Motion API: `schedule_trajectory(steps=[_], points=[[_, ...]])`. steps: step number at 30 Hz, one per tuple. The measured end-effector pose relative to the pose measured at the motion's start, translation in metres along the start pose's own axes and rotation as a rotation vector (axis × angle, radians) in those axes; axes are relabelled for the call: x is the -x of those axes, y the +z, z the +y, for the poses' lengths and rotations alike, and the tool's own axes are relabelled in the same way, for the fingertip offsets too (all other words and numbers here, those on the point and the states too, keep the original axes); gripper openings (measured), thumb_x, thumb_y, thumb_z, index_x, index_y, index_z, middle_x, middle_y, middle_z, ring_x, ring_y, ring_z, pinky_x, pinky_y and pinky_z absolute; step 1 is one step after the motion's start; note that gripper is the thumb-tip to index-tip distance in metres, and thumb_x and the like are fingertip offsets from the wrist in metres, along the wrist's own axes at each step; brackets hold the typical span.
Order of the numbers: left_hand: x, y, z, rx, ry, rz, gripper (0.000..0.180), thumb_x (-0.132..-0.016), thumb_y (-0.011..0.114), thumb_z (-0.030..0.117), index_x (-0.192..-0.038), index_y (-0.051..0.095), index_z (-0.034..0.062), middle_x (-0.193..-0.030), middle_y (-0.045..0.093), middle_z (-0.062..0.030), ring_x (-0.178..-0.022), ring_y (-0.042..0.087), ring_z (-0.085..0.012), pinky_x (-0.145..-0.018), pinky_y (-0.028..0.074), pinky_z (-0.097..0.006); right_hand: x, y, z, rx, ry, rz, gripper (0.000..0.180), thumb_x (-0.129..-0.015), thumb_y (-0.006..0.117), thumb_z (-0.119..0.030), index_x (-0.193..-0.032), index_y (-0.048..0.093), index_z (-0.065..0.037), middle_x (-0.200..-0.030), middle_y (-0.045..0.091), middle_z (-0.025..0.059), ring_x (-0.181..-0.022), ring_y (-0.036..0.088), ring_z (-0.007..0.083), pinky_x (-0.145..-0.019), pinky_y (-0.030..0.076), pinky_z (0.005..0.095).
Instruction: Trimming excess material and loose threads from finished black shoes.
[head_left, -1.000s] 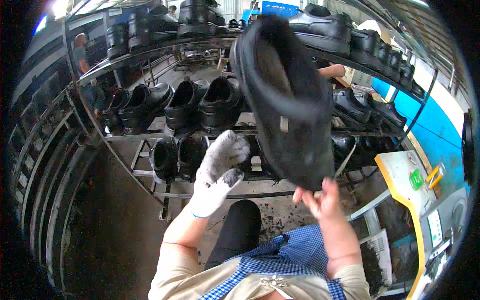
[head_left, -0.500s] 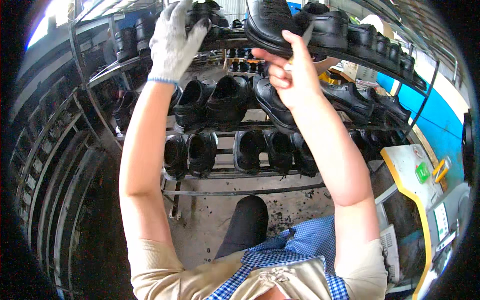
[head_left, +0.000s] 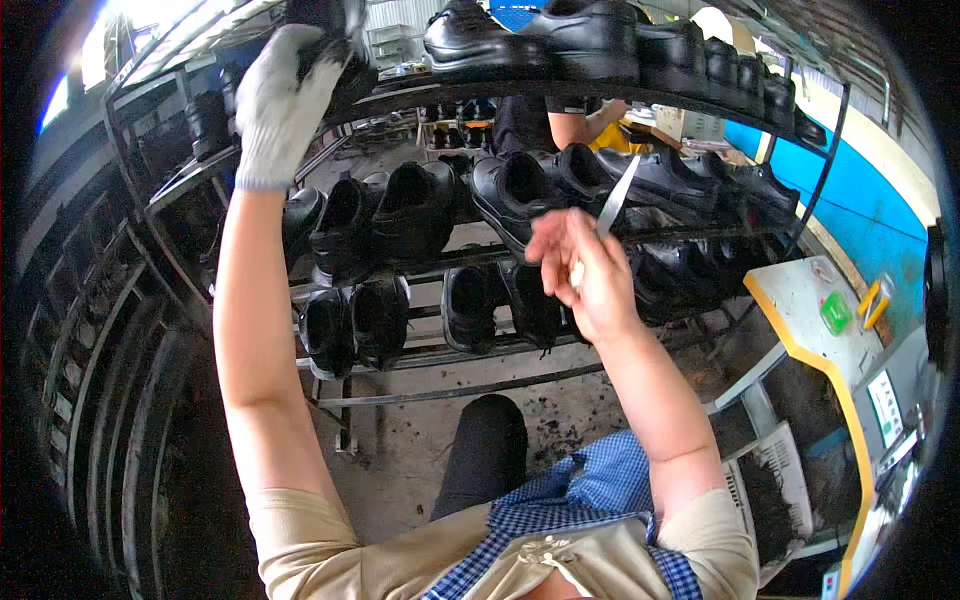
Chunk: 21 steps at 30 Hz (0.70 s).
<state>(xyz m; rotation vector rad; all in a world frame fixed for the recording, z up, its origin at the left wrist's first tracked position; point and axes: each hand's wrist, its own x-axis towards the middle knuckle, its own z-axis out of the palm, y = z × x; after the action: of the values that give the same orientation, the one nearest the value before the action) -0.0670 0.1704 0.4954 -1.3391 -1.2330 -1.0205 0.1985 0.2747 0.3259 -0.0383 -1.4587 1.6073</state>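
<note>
You are facing one metal rack point(head_left: 640, 95) holding three tiers of black shoes above your hands, wearing one white glove point(head_left: 280, 105) on your left hand point(head_left: 285, 100), and gripping one thin blade point(head_left: 612, 200) in your bare right hand point(head_left: 580, 270).

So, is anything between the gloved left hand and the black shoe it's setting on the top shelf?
No. The gloved left hand is already on the black shoe at the top shelf, with nothing visible between them. The right hand holds a thin blade lower down, clear of it.
</note>
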Motion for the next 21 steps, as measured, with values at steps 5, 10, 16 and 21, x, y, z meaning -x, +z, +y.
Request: schedule_trajectory(steps=[5,10,16,21], points=[[0.073,-0.019,0.098,0.233,0.016,0.343,0.032,-0.082,0.065,0.020,-0.102,0.058,-0.0035,-0.097,0.062,-0.0125,-0.091,0.059,-0.0209,-0.081,0.046,-0.032,0.054,-0.026,0.027,0.146,-0.006,-0.089,0.036,-0.099,0.036,-0.030,-0.111,0.057,-0.003,-0.080,0.059,0.0041,-0.046,0.042,0.0032,-0.040,0.030,0.0168],[0.152,-0.063,0.167,0.479,-0.210,0.046,0.042,-0.079,0.069,0.033,-0.101,0.057,-0.0010,-0.099,0.061,-0.0104,-0.090,0.059,-0.0193,-0.080,0.046,-0.032,0.115,-0.011,0.040,0.271,-0.160,-0.288,0.095,-0.061,0.086,-0.014,-0.138,0.033,-0.007,-0.080,0.057,0.0019,-0.049,0.038,0.0030,-0.044,0.031,0.0167],[0.214,-0.055,0.195,1.058,-0.517,-0.487,0.039,-0.078,0.068,0.031,-0.098,0.061,-0.0009,-0.094,0.064,-0.0116,-0.084,0.061,-0.0213,-0.076,0.047,-0.031,0.166,-0.045,0.055,0.544,-0.353,-0.282,0.104,-0.058,0.087,-0.019,-0.140,0.024,-0.004,-0.115,0.056,0.0180,-0.099,0.060,0.0255,-0.083,0.048,0.0379],[0.237,-0.053,0.220,1.656,-0.969,-0.712,0.039,-0.076,0.068,0.021,-0.106,0.059,-0.0013,-0.102,0.062,-0.0125,-0.096,0.058,-0.0217,-0.085,0.043,-0.033,0.201,-0.050,0.035,-0.012,0.111,-0.111,0.105,-0.062,0.083,-0.028,-0.142,0.019,-0.003,-0.136,0.040,0.0141,-0.126,0.041,0.0255,-0.105,0.032,0.0375]])
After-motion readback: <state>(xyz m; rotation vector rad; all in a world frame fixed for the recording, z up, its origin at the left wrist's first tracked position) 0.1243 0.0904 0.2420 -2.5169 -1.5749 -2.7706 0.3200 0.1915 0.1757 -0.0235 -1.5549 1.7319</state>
